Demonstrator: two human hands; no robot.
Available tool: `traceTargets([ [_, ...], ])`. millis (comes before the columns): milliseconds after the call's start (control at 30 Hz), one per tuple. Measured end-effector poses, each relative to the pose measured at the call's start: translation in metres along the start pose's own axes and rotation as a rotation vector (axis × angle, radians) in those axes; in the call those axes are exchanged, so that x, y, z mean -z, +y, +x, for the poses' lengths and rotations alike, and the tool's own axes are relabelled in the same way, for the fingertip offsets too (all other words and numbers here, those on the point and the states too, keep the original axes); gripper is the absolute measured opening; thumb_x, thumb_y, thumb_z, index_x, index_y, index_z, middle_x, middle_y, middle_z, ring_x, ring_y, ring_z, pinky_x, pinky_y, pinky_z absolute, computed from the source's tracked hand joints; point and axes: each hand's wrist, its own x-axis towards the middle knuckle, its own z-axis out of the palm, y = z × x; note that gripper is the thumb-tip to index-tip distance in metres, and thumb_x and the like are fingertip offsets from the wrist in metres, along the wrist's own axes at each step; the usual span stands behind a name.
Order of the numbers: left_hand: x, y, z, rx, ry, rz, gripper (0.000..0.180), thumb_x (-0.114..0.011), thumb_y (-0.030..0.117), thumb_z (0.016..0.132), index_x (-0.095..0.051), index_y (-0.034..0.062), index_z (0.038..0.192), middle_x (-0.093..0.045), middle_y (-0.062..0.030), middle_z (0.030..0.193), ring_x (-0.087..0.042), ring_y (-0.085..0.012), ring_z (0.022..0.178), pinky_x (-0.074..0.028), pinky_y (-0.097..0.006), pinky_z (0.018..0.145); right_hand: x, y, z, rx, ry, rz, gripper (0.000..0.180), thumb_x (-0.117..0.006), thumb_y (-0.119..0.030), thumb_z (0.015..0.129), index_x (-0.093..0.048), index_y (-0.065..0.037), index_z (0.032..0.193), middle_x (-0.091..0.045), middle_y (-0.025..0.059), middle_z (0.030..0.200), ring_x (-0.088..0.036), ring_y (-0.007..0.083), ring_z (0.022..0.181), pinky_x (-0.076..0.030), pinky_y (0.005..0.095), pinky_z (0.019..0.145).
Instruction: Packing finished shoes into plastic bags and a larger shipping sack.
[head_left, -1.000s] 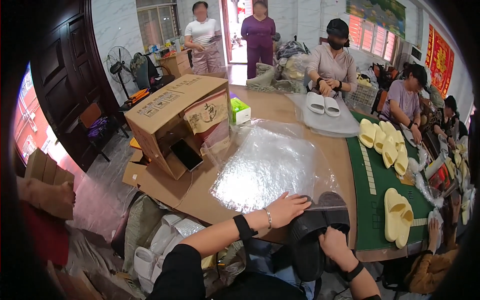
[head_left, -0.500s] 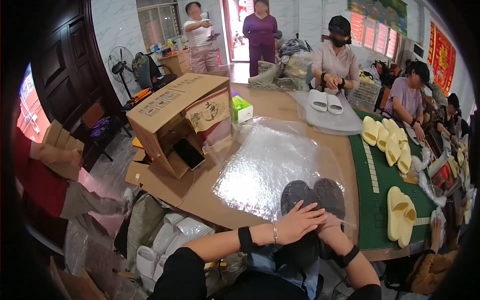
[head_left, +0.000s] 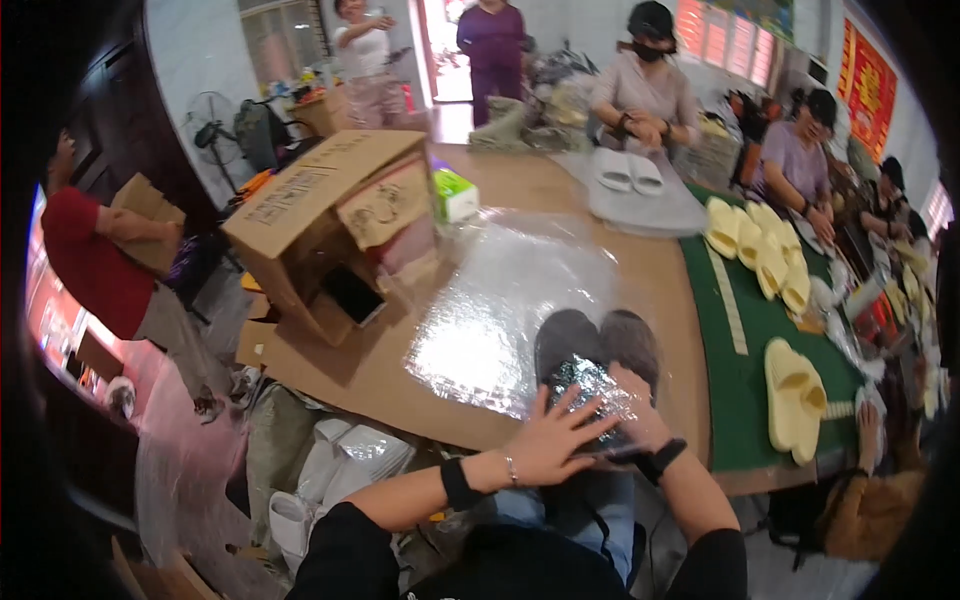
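Note:
A pair of dark grey slippers lies at the table's near edge, toes pointing away from me, inside a clear plastic bag that shines and wrinkles over their middle. My left hand rests on the near part of the bag with its fingers spread. On the right side of the pair, my right hand is closed on the bagged slippers, its fingertips partly blurred. Beyond and left of the pair, a stack of clear plastic bags lies flat and glossy.
An open cardboard box with a phone stands left on the table. Pale yellow slippers lie on a green mat at right. White slippers fill a sack beside me. Co-workers sit across and right.
My left hand has slid nearer to me and spread its fingers, uncovering the shiny plastic and my right hand. The view has shifted, and the person in red at left stands more in view.

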Motion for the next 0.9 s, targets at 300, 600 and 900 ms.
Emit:
traceTargets([
  [300,0.004,0.005,-0.006,-0.009,-0.018,-0.165,0.045,-0.041,0.019,0.091,-0.036,0.0235,0.135,-0.026,-0.009,0.144,-0.016,-0.0387,0.133,-0.011,-0.061,0.103,-0.008,-0.011,0.027,-0.385,-0.041,-0.177,0.022,-0.049,-0.019,0.086,-0.053,0.003,0.09,-0.06,0.023,0.08,-0.059,0.0406,0.074,-0.048,0.0478,0.066],
  [600,-0.004,-0.015,-0.008,0.185,0.066,0.017,0.077,-0.068,0.025,0.072,-0.029,0.0221,0.138,-0.017,-0.0176,0.145,-0.019,-0.0456,0.129,-0.015,-0.063,0.101,0.027,-0.055,-0.073,0.042,-0.085,-0.213,0.057,-0.056,-0.018,0.078,-0.037,0.009,0.125,-0.051,0.0247,0.113,-0.048,0.0388,0.105,-0.038,0.0401,0.092],
  [900,-0.03,-0.036,-0.013,0.29,0.226,-0.195,0.095,-0.075,0.027,0.066,-0.018,0.0187,0.141,-0.003,-0.032,0.141,-0.014,-0.0541,0.126,-0.02,-0.052,0.105,0.125,-0.051,-0.123,-0.57,0.125,-0.135,0.072,-0.081,-0.017,0.053,-0.048,0.001,0.115,-0.048,0.0177,0.114,-0.047,0.0301,0.101,-0.041,0.0359,0.083],
])
